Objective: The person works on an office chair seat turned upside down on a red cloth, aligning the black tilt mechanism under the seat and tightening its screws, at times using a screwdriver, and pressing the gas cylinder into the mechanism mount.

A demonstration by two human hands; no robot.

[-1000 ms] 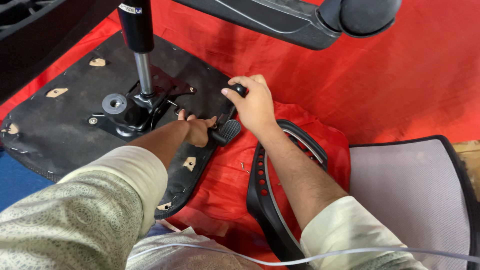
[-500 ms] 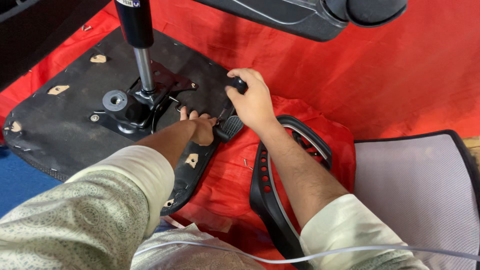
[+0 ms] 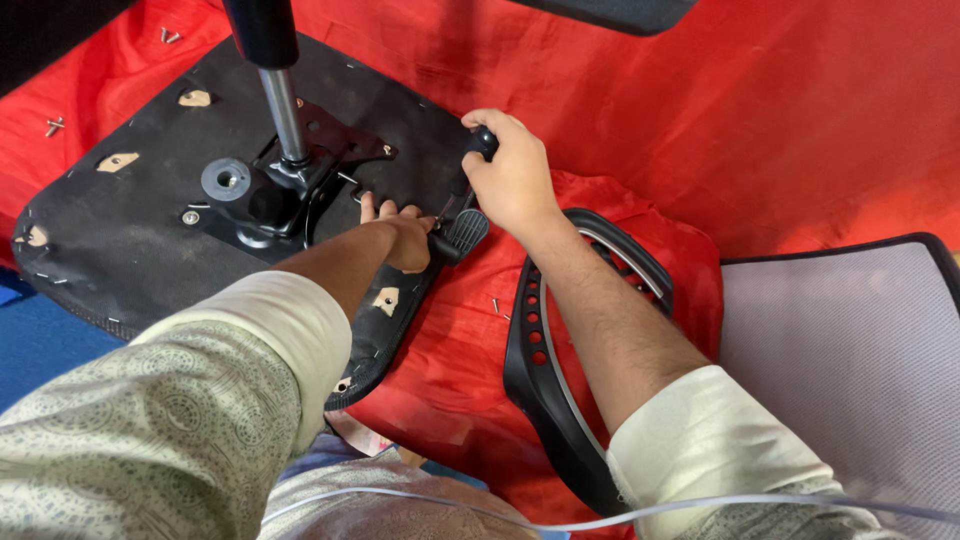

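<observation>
While right hand [image 3: 515,180] grips black knob [image 3: 484,142], left hand [image 3: 400,235] presses seat base [image 3: 120,215]

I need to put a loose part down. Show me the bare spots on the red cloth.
Free: the red cloth beyond the right hand, above the mesh backrest; also a strip between the seat base and the black frame, with a loose screw there. Crowded: around the metal mechanism, where the left hand works.

1. Hands: two, left hand [image 3: 405,238] and right hand [image 3: 513,180].
2. Upturned black seat base [image 3: 120,230]: one.
3. Gas-lift column [image 3: 283,110]: one.
4. Black plastic armrest frame [image 3: 545,370]: one.
5. Grey mesh seat back [image 3: 850,360]: one.
6. Red cloth [image 3: 760,120]: one.
</observation>
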